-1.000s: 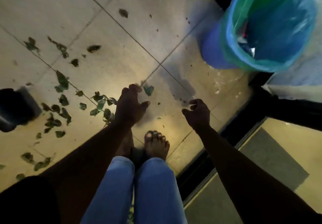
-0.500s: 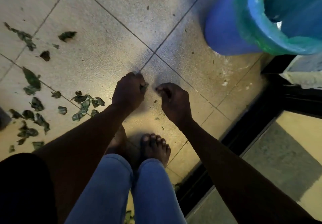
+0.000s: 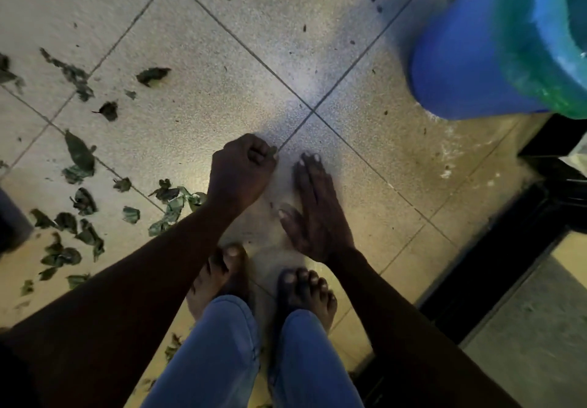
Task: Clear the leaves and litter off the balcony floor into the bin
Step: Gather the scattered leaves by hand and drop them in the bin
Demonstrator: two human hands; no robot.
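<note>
Evidently gathering, the left hand (image 3: 243,169) is clenching a leaf scrap (image 3: 272,152) while the right hand (image 3: 314,210) is lying flat-fingered, likely needing the bin (image 3: 460,64) next.

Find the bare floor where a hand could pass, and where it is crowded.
Bare: the tiles from the right hand up to the bin and across to the door track. Crowded: leaves lie thick left of the left hand.
</note>
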